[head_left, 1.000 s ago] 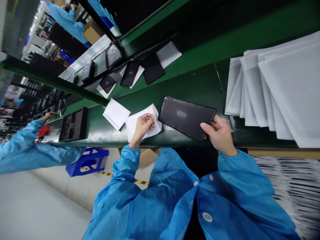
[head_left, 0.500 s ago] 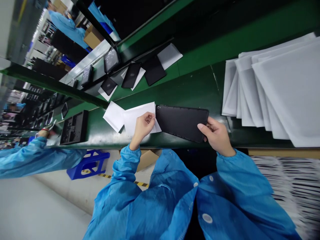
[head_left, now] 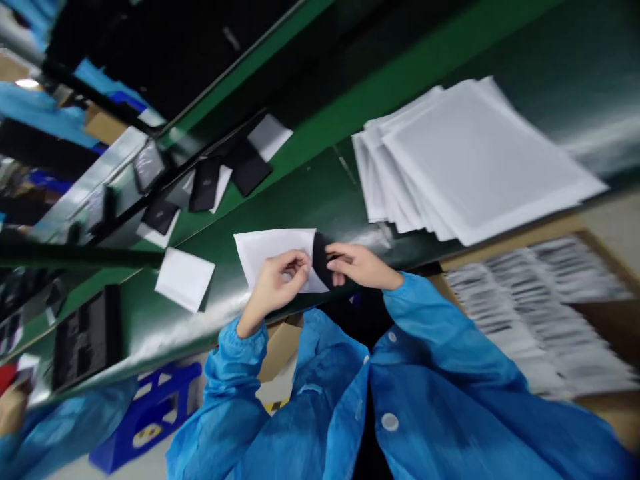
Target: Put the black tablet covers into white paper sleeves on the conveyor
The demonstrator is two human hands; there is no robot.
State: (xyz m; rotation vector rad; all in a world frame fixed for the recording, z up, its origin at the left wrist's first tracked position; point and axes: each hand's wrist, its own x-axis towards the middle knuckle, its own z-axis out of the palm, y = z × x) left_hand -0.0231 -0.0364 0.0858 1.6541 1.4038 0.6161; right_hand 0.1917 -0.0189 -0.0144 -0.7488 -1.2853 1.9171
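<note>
A black tablet (head_left: 321, 252) lies mostly inside a white sleeve (head_left: 265, 250) at the front of the green bench; only its right end shows. My left hand (head_left: 280, 277) is closed in a pinch at the sleeve's open right edge. On the tablet's exposed end rest the fingers of my right hand (head_left: 357, 263), bent round it, though blur hides the exact grip. Another white sleeve (head_left: 185, 279) lies to the left, apart from my hands.
White padded envelopes (head_left: 480, 160) are stacked to the right. Black tablets (head_left: 205, 183) lie on white sleeves towards the back. A black tray (head_left: 87, 337) sits at left, near a co-worker's hand (head_left: 14, 403). A blue stool (head_left: 150, 413) and a carton (head_left: 540, 307) of packed items stand below.
The tablet has gone leftward into the white sleeve, and my right hand has come close to my left. The view has shifted, bringing the envelopes nearer the middle.
</note>
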